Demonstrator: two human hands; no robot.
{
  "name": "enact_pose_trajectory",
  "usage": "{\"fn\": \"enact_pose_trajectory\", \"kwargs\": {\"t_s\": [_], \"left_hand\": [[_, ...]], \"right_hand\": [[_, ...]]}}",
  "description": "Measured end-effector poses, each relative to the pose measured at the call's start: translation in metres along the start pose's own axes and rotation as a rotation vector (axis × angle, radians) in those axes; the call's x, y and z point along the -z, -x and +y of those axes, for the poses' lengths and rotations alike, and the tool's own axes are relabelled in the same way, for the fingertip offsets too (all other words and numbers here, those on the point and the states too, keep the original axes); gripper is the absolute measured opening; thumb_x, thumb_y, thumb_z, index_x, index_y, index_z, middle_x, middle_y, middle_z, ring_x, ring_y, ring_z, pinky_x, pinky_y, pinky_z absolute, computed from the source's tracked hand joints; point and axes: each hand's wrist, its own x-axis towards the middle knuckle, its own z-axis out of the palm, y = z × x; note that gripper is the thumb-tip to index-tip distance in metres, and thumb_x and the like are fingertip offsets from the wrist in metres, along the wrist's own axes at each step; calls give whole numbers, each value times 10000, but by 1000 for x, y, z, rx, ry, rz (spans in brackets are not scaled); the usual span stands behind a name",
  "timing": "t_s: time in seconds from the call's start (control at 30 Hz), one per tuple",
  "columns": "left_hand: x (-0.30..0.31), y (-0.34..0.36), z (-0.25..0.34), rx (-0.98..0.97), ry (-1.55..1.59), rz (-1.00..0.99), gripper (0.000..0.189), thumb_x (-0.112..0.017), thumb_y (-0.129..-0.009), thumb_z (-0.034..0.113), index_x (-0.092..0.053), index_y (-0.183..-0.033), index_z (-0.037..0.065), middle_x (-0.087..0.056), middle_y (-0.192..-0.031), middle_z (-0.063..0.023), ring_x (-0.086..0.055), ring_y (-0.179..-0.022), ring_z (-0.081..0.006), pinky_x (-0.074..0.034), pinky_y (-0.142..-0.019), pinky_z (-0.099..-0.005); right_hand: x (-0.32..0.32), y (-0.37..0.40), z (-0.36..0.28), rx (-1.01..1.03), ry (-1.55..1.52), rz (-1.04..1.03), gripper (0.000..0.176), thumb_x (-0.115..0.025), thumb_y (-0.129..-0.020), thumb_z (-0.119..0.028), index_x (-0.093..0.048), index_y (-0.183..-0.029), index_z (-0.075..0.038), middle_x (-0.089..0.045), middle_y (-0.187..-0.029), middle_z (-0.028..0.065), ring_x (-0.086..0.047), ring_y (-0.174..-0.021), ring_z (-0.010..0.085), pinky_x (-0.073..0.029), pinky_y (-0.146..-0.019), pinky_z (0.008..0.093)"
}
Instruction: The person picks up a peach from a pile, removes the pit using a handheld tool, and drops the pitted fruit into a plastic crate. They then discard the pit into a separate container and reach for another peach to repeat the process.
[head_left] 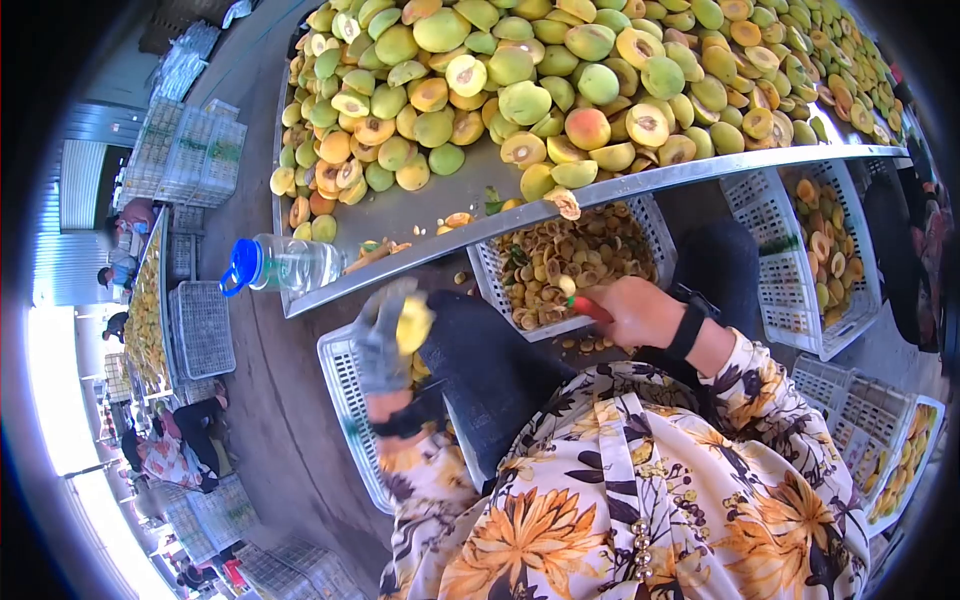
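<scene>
My left hand point(380, 340), in a grey glove, is closed around a yellow peach half point(413, 324) above my knee and a white crate point(350, 420). Motion blurs this hand and the fruit. My bare right hand point(635, 312) grips a red-handled tool point(590, 308) with a green band near its front end. Its working end is too small to make out. Below the tool, a white crate point(585, 322) holds many fruit scraps and pits. The metal table point(440, 200) ahead bears a large heap of whole and halved peaches point(520, 100).
A clear bottle with a blue cap point(290, 262) stands at the table's left corner. The raised metal rim point(680, 181) runs between me and the heap. Crates of fruit halves point(825, 260) stand at right. Other people point(180, 445) and stacked crates point(185, 150) are at left.
</scene>
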Motion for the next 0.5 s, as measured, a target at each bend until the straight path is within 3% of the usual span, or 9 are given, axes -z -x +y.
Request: {"fn": "enact_pose_trajectory", "kwargs": {"t_s": [0.03, 0.07, 0.13, 0.2, 0.27, 0.4, 0.43, 0.5], "left_hand": [[22, 3, -18, 288, 50, -51, 338, -663, -775, 253, -607, -1033, 42, -620, -986, -111, -595, -929, -190, -474, -805, -292], [34, 1, -18, 337, -344, -105, 364, -676, -762, 259, -605, -1053, 52, -629, -992, -108, -589, -941, -179, -431, -857, -284], [38, -11, -3, 211, -565, 57, 399, -660, -764, 285, -590, -1070, 38, -621, -1026, -113, -581, -959, -201, -432, -852, -305], [16, -44, 44, 184, -304, -39, 324, -618, -777, 286, -609, -1044, 103, -596, -1068, -131, -569, -984, -248, -433, -852, -326], [-25, -91, 29, -37, -440, -66, 364, -596, -784, 280, -566, -1112, 125, -568, -1112, -154, -549, -1011, -293, -420, -870, -350], [-129, -172, 51, -48, -439, -378, 457, -593, -776, 251, -483, -1201, 126, -545, -1128, -193, -523, -1038, -333, -409, -892, -371], [-155, -184, 46, -27, -475, -399, 487, -619, -756, 252, -478, -1197, 100, -553, -1125, -182, -526, -1046, -322, -411, -893, -367], [-184, -187, 47, 24, -538, -356, 583, -672, -708, 245, -445, -1212, 62, -551, -1140, -174, -527, -1051, -319, -411, -899, -367]], "right_hand": [[-1, 5, 2, -117, 153, 77, 173, -603, -697, -91, -506, -813, -8, -527, -601, 168, -524, -560, 351, -423, -532, 419], [-2, 9, 3, -236, 305, 148, 192, -620, -672, -114, -501, -776, -5, -537, -633, 196, -532, -641, 393, -428, -592, 445], [0, 3, -3, -156, 254, 216, 165, -615, -689, -102, -489, -745, -13, -536, -632, 188, -541, -628, 374, -425, -571, 442], [-1, -3, -9, -84, 118, 426, 152, -610, -688, -76, -494, -759, -7, -541, -652, 189, -543, -641, 377, -424, -568, 435], [4, -4, -13, -76, 91, 487, 149, -608, -686, -64, -497, -766, -4, -540, -653, 184, -542, -632, 372, -428, -564, 419], [22, 12, -29, -176, -120, 618, 140, -602, -693, -53, -511, -786, -2, -539, -646, 168, -531, -593, 349, -438, -552, 363], [26, 19, -28, -216, -100, 646, 153, -602, -712, -64, -543, -841, -6, -535, -622, 150, -519, -533, 285, -435, -534, 320], [38, 34, -35, -270, -128, 696, 182, -612, -715, -81, -546, -870, -13, -537, -624, 164, -535, -548, 299, -435, -532, 333]]}}
